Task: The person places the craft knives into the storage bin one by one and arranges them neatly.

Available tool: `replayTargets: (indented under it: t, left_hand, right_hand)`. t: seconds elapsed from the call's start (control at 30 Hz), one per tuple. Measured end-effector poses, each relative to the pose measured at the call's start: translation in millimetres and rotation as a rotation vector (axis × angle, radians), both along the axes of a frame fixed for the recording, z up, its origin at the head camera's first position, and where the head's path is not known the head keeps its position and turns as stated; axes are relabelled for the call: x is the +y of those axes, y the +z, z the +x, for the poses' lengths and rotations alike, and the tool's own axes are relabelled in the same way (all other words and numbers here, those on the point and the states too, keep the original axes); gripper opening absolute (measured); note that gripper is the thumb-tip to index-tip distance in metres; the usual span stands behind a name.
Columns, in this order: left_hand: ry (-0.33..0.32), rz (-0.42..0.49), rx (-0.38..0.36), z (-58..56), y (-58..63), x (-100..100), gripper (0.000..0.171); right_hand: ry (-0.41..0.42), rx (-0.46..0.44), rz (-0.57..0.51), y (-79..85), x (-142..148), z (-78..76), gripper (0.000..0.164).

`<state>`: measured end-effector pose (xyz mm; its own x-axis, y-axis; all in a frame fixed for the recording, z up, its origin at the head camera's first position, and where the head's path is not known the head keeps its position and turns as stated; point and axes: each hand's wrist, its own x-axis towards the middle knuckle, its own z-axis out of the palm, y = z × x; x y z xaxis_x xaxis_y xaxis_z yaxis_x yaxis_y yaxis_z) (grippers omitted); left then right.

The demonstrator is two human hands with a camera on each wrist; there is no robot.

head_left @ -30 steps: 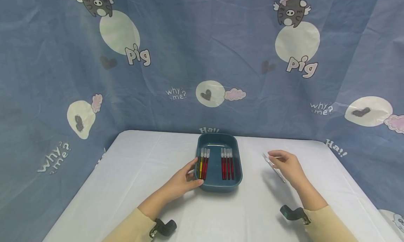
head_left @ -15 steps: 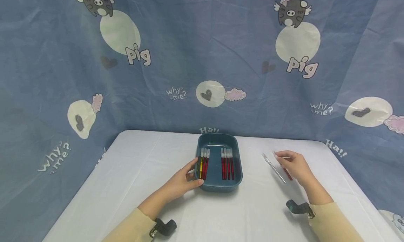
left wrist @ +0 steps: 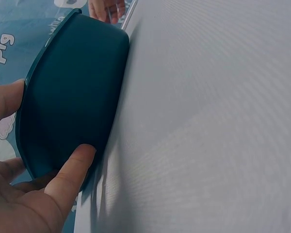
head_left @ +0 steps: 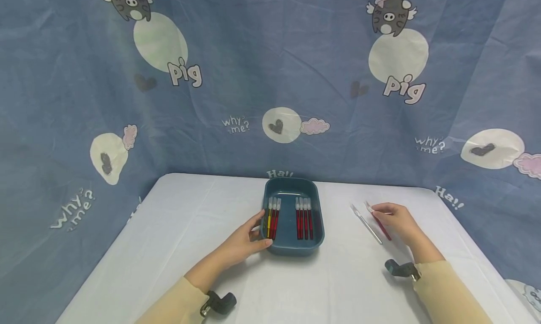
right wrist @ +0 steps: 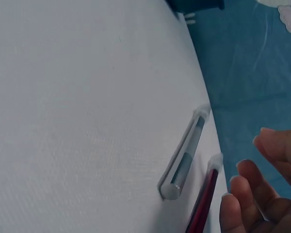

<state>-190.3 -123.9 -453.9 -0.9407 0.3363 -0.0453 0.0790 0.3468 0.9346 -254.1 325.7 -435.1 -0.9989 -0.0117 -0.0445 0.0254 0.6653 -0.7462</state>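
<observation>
My left hand (head_left: 241,243) rests at the left side of a dark teal plastic bin (head_left: 291,250). In the left wrist view its thumb (left wrist: 72,170) lies against the outer wall and a fingertip touches the rim. My right hand (head_left: 397,223) hovers beside a red pen-shaped tool (head_left: 383,227) with a clear cap, lying on the white cloth. The right wrist view shows its fingers (right wrist: 240,191) loosely bent, apart from that tool. Just left of it lies a silver pen-shaped tool (right wrist: 179,162), also clear-capped, slanting the same way.
Inside the bin, a row of red capped tools (head_left: 304,220) stands at the right. Another row at the left has red ones and a yellow one (head_left: 269,220). A blue printed curtain (head_left: 236,80) hangs behind the white-covered table (head_left: 334,286).
My right hand has moved right, off the silver tool to beside the red one, which has come into view. Its fingers have drawn slightly back from the red tool. My left hand is still.
</observation>
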Motion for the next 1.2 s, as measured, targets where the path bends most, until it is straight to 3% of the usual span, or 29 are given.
replayTargets:
  t: [0.23,0.5,1.2]
  left_hand:
    - [0.002,0.0,0.001,0.9,2.2,-0.1,0.088]
    - [0.005,-0.007,0.004,-1.1,2.7,-1.2,0.088]
    - [0.004,-0.006,0.001,1.1,2.1,-0.6,0.089]
  right_hand:
    - [-0.026,-0.096,-0.029,-6.9,4.7,-9.6,0.04]
    - [-0.009,-0.13,-0.035,-12.7,6.5,-19.0,0.038]
    - [0.008,-0.166,0.117,-16.0,6.0,-25.0,0.033]
